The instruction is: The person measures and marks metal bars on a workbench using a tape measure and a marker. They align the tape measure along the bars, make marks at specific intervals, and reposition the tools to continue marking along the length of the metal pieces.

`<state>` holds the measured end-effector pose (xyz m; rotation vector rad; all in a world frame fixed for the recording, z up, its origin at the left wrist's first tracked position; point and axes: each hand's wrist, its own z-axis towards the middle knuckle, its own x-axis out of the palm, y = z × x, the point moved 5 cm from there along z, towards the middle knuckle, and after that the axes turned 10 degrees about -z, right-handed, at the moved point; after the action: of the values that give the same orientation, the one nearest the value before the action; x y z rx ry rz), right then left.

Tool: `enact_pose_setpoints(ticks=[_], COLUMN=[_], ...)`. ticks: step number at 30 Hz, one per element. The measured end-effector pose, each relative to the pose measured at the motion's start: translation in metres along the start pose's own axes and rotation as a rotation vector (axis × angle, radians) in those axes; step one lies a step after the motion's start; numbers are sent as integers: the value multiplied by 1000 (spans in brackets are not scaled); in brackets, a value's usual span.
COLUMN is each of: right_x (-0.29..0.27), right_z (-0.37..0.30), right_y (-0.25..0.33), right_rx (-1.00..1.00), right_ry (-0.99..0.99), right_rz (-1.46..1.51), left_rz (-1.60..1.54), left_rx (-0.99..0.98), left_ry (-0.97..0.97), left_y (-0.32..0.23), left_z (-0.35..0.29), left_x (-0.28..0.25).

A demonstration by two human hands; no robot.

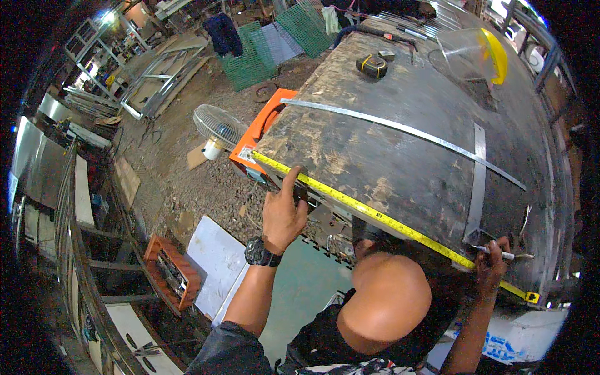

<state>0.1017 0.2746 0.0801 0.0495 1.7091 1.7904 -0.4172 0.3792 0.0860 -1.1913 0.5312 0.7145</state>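
Observation:
A yellow tape measure [375,212] is pulled out along the near edge of a dark, worn tabletop [387,144], and its case [532,297] lies at the right end. My left hand [286,215], with a black watch on the wrist, presses its index finger on the blade near the left end; the thumb sits below the edge. At the right, my right hand [492,265] pinches a white pen [515,255], its tip close to the tape. Beside it lies a flat steel strip [479,181] with a hole in one end, crossing a longer metal strip [387,127].
An orange machine case [265,119] stands against the table's left end, near a fan [219,128]. Farther back lie a dark coil with a yellow band [371,65], a torch-like tool with a cable [387,36] and a clear face shield with a yellow top [494,56]. My bare knee [387,300] is below the edge.

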Motion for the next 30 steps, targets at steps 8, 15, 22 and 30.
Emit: enact_pose_setpoints(ticks=[8,15,22,30], right_x=[3,-7,-2,9], right_z=[-2,-2,0,-2], right_y=[6,-9,-12,10], right_rx=[25,-129,62,88], right_ry=[-32,7,-3,-15], right_rz=[63,-156,116,175], left_rz=[-2,3,-12,-25], left_rx=[21,-70,-63,34], left_ry=[-13,21,12,-6], left_y=[3,9,6,-2], left_z=[-3,-3,-3,-3], left_x=[4,6,2,-3])
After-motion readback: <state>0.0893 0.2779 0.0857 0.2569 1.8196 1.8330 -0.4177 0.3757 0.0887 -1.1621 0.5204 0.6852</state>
